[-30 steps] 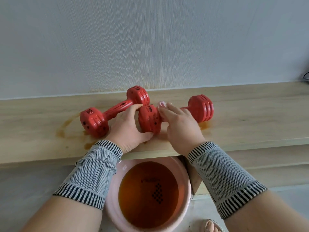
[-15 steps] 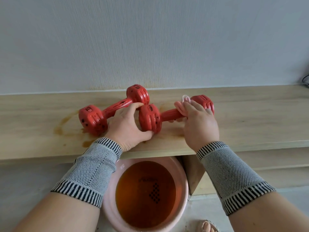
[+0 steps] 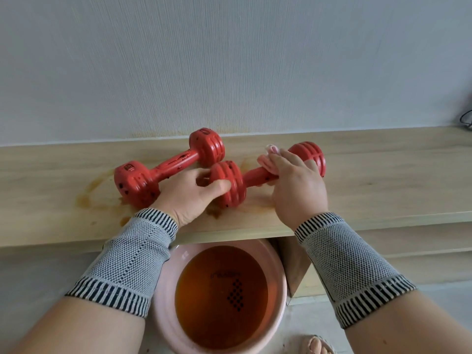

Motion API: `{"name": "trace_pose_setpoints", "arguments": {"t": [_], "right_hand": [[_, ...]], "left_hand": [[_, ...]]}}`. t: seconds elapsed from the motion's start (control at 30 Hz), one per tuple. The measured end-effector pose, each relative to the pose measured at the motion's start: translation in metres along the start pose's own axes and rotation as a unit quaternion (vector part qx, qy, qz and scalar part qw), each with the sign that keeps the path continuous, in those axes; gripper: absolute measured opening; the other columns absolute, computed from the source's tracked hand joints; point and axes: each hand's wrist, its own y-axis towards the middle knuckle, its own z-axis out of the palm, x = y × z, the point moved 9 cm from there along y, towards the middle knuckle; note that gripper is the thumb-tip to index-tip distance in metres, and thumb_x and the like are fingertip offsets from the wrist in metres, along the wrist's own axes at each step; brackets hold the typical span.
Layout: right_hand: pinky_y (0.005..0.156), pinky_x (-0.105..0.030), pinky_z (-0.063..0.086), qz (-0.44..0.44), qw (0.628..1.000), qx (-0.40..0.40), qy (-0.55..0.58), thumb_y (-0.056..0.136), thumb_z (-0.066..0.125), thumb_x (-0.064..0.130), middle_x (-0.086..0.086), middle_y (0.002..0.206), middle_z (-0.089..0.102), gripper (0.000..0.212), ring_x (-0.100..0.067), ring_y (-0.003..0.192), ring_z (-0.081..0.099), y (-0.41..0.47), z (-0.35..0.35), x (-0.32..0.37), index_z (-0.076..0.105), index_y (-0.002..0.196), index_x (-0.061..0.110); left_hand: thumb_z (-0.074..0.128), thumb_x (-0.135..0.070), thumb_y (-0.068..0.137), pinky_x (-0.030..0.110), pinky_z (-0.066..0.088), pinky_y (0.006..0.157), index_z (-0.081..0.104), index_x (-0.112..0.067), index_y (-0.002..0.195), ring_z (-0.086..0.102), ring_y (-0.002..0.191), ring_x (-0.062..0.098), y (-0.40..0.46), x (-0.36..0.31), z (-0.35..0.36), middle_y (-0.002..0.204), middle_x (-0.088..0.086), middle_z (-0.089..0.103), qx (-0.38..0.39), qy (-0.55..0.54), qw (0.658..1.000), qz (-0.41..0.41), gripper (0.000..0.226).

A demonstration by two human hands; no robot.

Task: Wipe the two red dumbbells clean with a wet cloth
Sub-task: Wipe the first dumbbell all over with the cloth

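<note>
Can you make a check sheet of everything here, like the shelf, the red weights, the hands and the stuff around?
Surface: wooden shelf, brown wet stains at its left.
Job's things: left dumbbell lies untouched; right dumbbell is being wiped with a pink cloth.
Clutter: nothing seen.
Hands: left hand grips the right dumbbell's near end; right hand presses the cloth round its handle.
Cables: dark cable at far right.
Surroundings: pink basin of brown water below; grey wall.

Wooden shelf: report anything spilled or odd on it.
Brown liquid stains spread over the wooden shelf beside the left dumbbell, with more under the dumbbell being wiped. The wall behind shows brownish splashes. The basin below holds similarly brown water.
</note>
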Motion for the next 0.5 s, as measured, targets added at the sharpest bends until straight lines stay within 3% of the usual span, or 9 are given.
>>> {"name": "trace_pose_setpoints", "arguments": {"t": [0.07, 0.13, 0.23, 0.37, 0.5], "right_hand": [[0.092, -0.024, 0.035, -0.027, 0.999, 0.011, 0.019, 0.094, 0.042, 0.006, 0.015, 0.152, 0.037, 0.059, -0.018, 0.104, 0.038, 0.000, 0.001, 0.009, 0.041, 0.145, 0.035], [0.093, -0.022, 0.033, -0.072, 0.996, 0.042, 0.036, 0.092, 0.042, 0.003, 0.015, 0.153, 0.035, 0.063, -0.016, 0.101, 0.037, -0.003, 0.006, 0.023, 0.039, 0.146, 0.036], [0.097, -0.027, 0.037, -0.089, 0.994, 0.057, 0.028, 0.093, 0.040, 0.004, 0.014, 0.154, 0.035, 0.064, -0.022, 0.110, 0.043, -0.004, 0.012, 0.025, 0.035, 0.147, 0.037], [0.101, -0.033, 0.038, 0.037, 0.999, 0.005, -0.022, 0.096, 0.042, 0.010, 0.009, 0.155, 0.032, 0.060, -0.026, 0.127, 0.039, 0.003, 0.001, -0.008, 0.029, 0.151, 0.031], [0.102, -0.031, 0.034, -0.071, 0.995, 0.061, 0.014, 0.090, 0.042, 0.003, 0.010, 0.157, 0.029, 0.067, -0.028, 0.119, 0.043, -0.005, 0.014, 0.032, 0.035, 0.148, 0.034]], "left_hand": [[0.047, -0.076, 0.054, 0.016, 0.041, 0.092, 0.066, -0.039, 0.100, 0.059, 0.098, -0.009, 0.001, 0.000, -0.002, 0.106, -0.018, 0.069, -0.021, -0.013, 1.000, 0.009, 0.062], [0.049, -0.074, 0.055, 0.029, 0.039, 0.106, 0.062, -0.033, 0.121, 0.056, 0.114, 0.003, 0.001, -0.001, -0.010, 0.121, -0.014, 0.064, -0.074, -0.003, 0.997, 0.017, 0.078], [0.051, -0.071, 0.057, 0.033, 0.038, 0.107, 0.059, -0.029, 0.125, 0.054, 0.119, 0.010, -0.003, -0.008, -0.018, 0.125, -0.008, 0.062, -0.118, 0.008, 0.993, 0.029, 0.080], [0.055, -0.077, 0.049, 0.039, 0.037, 0.110, 0.051, -0.032, 0.134, 0.051, 0.124, 0.011, -0.007, -0.010, -0.010, 0.135, -0.006, 0.056, -0.087, 0.049, 0.994, 0.041, 0.096], [0.063, -0.075, 0.046, 0.040, 0.031, 0.114, 0.042, -0.029, 0.142, 0.044, 0.131, 0.015, -0.006, -0.010, -0.006, 0.145, -0.005, 0.045, -0.068, 0.099, 0.991, 0.053, 0.108]]}}
